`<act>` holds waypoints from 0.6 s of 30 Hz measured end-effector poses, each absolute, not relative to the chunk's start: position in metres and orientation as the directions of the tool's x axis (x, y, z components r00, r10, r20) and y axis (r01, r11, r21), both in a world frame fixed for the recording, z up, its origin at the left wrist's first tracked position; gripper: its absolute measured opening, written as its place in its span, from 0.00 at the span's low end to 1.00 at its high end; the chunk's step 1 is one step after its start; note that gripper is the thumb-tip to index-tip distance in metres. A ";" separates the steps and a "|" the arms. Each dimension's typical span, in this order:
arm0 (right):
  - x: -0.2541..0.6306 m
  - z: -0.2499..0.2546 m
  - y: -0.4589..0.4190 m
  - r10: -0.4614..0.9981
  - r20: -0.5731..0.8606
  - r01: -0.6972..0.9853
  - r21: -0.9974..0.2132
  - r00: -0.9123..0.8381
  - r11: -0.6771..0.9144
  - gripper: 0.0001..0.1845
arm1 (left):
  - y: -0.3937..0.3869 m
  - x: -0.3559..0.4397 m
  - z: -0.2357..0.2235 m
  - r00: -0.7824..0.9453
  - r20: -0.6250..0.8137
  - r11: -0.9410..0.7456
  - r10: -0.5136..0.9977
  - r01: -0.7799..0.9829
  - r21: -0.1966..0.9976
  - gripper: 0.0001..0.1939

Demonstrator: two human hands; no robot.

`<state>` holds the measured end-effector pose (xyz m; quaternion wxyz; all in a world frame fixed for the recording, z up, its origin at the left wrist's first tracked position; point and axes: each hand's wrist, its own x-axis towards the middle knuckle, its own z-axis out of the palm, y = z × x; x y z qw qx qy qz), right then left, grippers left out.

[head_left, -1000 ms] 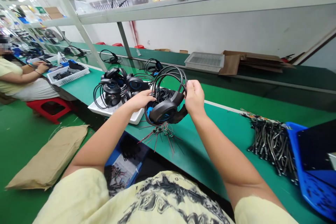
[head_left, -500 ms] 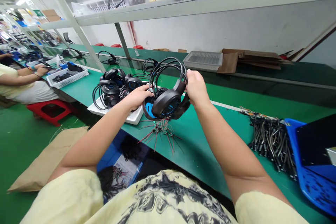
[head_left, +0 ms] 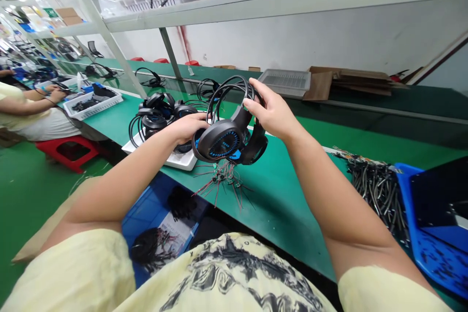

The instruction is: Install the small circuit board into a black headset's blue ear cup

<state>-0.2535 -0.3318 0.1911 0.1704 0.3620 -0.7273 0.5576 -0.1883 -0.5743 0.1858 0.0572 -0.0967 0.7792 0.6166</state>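
Black headphones point(head_left: 223, 142) with blue accents are held up above the green bench, their thin double headbands upward; they may be more than one pair. My right hand point(head_left: 272, 109) is closed around the headband on the right side. My left hand point(head_left: 192, 127) grips the left side, its fingers partly hidden behind the ear cup. Beneath the headphones, a cluster of small circuit boards with thin red and black wires point(head_left: 226, 175) lies on the bench. More headphones point(head_left: 157, 112) are piled in a white foam tray point(head_left: 186, 162) just left of my left hand.
On the right lie a bundle of dark cables point(head_left: 380, 190) and a blue bin point(head_left: 438, 258). Below the bench edge is a blue crate point(head_left: 146, 200) with black parts. A co-worker point(head_left: 32, 107) sits far left by a white basket point(head_left: 93, 106). A shelf point(head_left: 256, 7) runs overhead.
The headphones have turned and shifted slightly left, and their ear cups have spread apart. My right hand has moved up along the headband. My left hand has moved slightly left.
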 end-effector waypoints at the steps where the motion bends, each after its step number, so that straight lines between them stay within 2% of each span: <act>1: -0.251 0.191 -0.329 -0.386 0.629 -0.712 -0.692 -0.675 0.117 0.33 | -0.577 -0.188 0.186 -0.976 -0.204 0.221 -0.074 -0.215 0.951 0.24; 4: -0.245 0.190 -0.324 -0.457 0.621 -0.737 -0.664 -0.637 0.125 0.34 | -0.583 -0.185 0.187 -0.978 -0.202 0.231 -0.057 -0.209 0.950 0.27; 9: -0.238 0.190 -0.328 -0.362 0.707 -0.790 -0.491 -0.608 0.367 0.25 | -0.576 -0.178 0.188 -0.981 -0.184 0.211 -0.066 -0.194 0.958 0.26; 11: -0.236 0.191 -0.329 -0.336 0.710 -0.771 -0.466 -0.619 0.434 0.25 | -0.571 -0.176 0.187 -0.979 -0.178 0.201 -0.101 -0.196 0.960 0.26; 15: -0.238 0.197 -0.325 -0.355 0.665 -0.741 -0.484 -0.657 0.465 0.24 | -0.568 -0.175 0.184 -0.991 -0.097 0.229 -0.088 -0.115 0.967 0.25; 18: -0.240 0.200 -0.322 -0.414 0.670 -0.770 -0.403 -0.617 0.495 0.24 | -0.571 -0.174 0.185 -0.994 -0.106 0.228 -0.039 -0.112 0.967 0.27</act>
